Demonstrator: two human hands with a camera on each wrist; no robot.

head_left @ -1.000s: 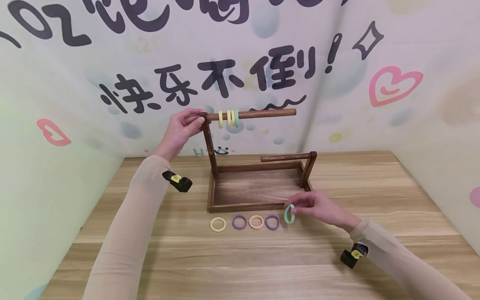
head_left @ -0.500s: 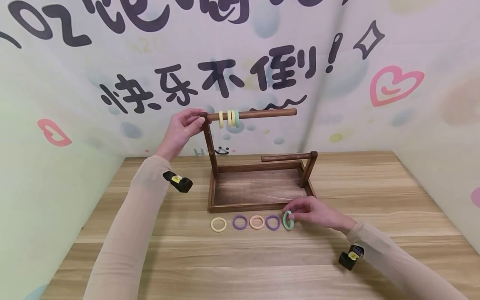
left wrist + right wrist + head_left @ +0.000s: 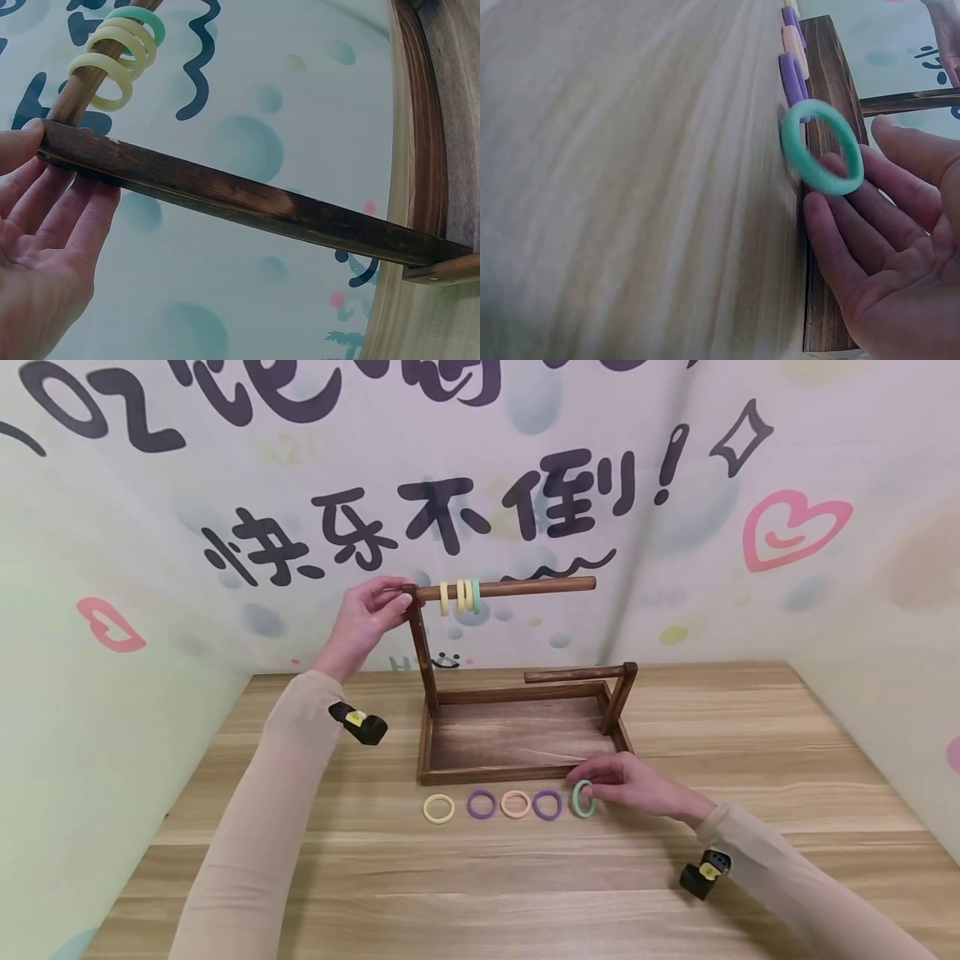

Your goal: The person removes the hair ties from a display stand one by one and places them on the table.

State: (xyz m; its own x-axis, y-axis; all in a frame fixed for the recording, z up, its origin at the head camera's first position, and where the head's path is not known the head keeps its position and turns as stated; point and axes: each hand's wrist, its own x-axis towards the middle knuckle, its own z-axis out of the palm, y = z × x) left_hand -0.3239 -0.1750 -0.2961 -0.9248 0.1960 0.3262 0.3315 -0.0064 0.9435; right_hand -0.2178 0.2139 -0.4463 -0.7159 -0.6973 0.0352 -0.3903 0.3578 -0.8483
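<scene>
The left hand (image 3: 369, 612) pinches the top of the tall post (image 3: 422, 652) on the dark-brown wooden stand (image 3: 525, 735), presumably steadying the round rod (image 3: 536, 586), which carries four rings (image 3: 477, 597). On the wood-grain tabletop (image 3: 480, 885), near the tray's front right corner, a mint-green plastic-looking ring (image 3: 795, 146) leans at the right hand (image 3: 637, 785), fingers loosely extended, thumb clear. Yellow, purple and peach rings (image 3: 516, 817) line that front edge, likely spaced for reach

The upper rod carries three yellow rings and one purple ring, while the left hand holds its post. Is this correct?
Not quite: the head view shows a green ring on the upper rod, not a purple one; the rest is right.
</scene>
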